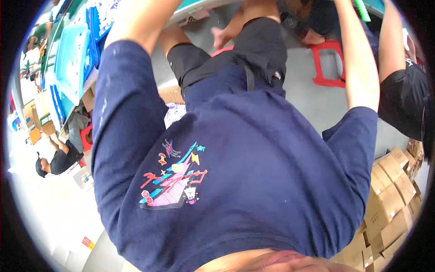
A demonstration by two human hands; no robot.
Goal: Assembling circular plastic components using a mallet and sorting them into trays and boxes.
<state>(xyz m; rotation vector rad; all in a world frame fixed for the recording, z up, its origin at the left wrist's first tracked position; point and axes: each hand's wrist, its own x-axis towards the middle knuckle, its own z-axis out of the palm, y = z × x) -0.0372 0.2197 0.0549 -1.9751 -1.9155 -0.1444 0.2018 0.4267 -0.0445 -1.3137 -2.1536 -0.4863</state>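
Both of my hands lie beyond the upper edge of the head view, so what they hold or touch is hidden. My left forearm (140, 20) runs up and out past the top, toward a green-topped table edge (199, 6). On the other side my right forearm (360, 68) stretches up and leaves at the top as well. Close to it, a bright green strip-like thing (362, 10) shows at the table's edge. My dark blue T-shirt (258, 158) with a colourful print fills the middle, above black shorts (258, 43).
A red plastic stool (329, 84) stands on the grey floor. Beside me at right sits a person in black (403, 97). Stacked cardboard boxes (392, 199) lie at lower right. A light blue plastic bin (72, 54) is at left; farther off is a person in a black cap (63, 158).
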